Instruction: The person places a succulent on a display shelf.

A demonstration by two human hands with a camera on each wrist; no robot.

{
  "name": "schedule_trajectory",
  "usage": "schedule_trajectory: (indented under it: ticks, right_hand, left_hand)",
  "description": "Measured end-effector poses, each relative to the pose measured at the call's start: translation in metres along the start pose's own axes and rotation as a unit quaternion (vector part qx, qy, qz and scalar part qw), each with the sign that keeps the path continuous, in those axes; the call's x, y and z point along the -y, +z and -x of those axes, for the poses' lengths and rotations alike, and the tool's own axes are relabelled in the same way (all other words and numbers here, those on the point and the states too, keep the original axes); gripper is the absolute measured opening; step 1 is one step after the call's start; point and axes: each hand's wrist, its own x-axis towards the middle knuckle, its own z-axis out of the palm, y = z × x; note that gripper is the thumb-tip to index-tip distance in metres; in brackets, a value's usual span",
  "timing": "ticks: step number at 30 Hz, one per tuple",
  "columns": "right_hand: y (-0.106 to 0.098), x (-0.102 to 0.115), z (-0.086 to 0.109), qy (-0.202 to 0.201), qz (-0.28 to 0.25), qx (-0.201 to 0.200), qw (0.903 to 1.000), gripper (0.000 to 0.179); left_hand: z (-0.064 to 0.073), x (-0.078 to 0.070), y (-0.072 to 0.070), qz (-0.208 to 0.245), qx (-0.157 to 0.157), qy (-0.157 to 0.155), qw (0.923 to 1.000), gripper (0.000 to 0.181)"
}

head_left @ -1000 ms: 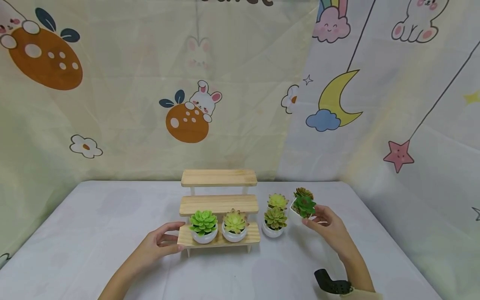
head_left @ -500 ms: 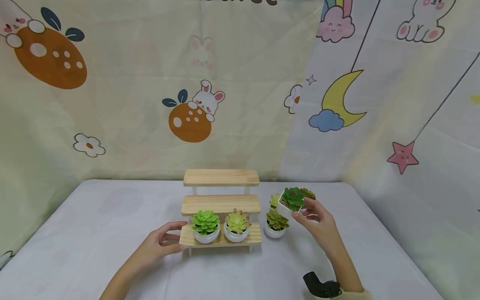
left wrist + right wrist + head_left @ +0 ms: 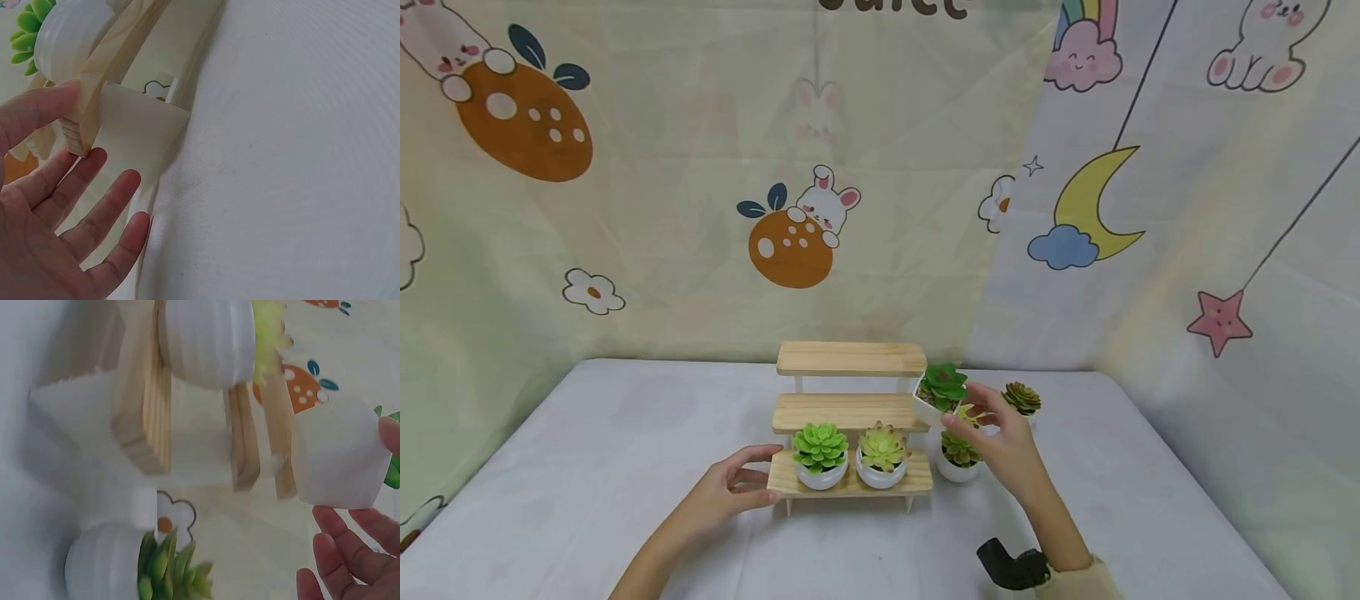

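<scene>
My left hand [image 3: 730,492] holds the left end of the bottom board of a three-tier wooden plant stand [image 3: 850,360]. In the left wrist view its thumb lies on the board [image 3: 90,119], with the fingertips under the edge. On that lowest tier sit a bright green succulent [image 3: 820,447] and a pale, red-tipped succulent [image 3: 882,447], both in round white pots. My right hand [image 3: 1000,437] grips a dark green succulent [image 3: 943,387] in an angular white pot [image 3: 340,456], raised and slightly tilted at the right end of the upper tiers.
Right of the stand, an olive-green potted succulent [image 3: 959,450] stands on the white-covered table [image 3: 865,554]. A yellow-green succulent [image 3: 972,414] behind it is partly hidden by my right hand. Farther right is a brownish-green succulent [image 3: 1022,397]. A printed cloth [image 3: 895,208] hangs behind.
My right hand has carried the dark green succulent leftward from beside the brownish-green one to the stand's right end. The left hand keeps its hold on the stand. The head view has shifted slightly.
</scene>
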Motion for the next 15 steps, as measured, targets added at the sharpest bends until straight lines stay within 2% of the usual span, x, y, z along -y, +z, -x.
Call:
schedule_trajectory:
  ticks: [8,15]
  right_hand:
    - [0.026,0.025,-0.013,-0.024,-0.022,0.032,0.9990,0.057]
    - [0.050,0.046,-0.020,-0.016,-0.026,0.066,0.9973,0.056]
  left_hand:
    - [0.000,0.000,0.000,-0.003,-0.001,0.002,1.0000,0.060]
    - [-0.001,0.000,0.000,-0.003,-0.001,-0.003,1.0000,0.061]
